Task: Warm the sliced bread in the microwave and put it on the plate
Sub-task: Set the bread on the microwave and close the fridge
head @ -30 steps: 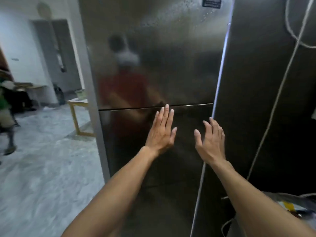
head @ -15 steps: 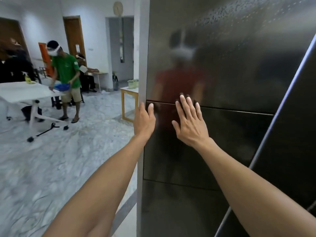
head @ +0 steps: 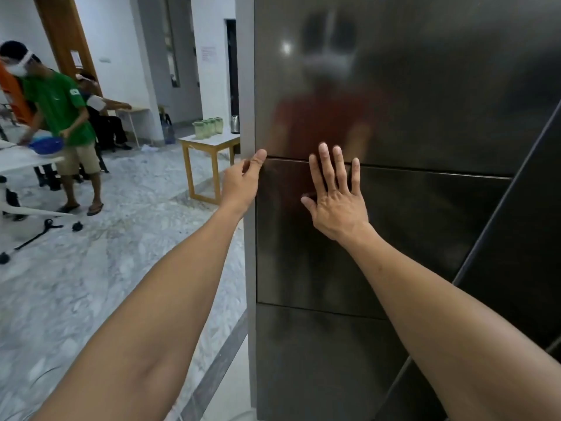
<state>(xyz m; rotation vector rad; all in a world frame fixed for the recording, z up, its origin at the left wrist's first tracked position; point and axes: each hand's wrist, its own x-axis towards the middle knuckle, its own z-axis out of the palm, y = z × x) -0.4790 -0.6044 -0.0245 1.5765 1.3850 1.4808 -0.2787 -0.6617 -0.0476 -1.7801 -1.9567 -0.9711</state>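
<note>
The person stands close against a tall dark refrigerator, and neither the sliced bread, the microwave nor the plate shows anywhere in the head view; where the bread lies cannot be told, though the reach suggests it is sought behind the refrigerator's middle door. What the coming move turns on is the left edge of that door, which runs upright just below the horizontal seam dividing it from the upper door. The left hand is the nearer to that edge: its fingers are curled at the corner where the seam meets the refrigerator's grey side panel, the thumb tip pressed at the seam, seemingly feeling for a hold, with nothing loose held in it. The right hand lies flat on the middle door just right of the left hand, fingers straight and spread, their tips crossing the seam, holding nothing. Judged from this, the pull would need to come outward from the left edge, towards the person. No brand or label can be read on the refrigerator front. Left of the refrigerator, across the marble floor, stand a small wooden worktop bearing green jars, and a person in a green shirt holding a blue bowl; a paper notice on the far wall is too small to read.
</note>
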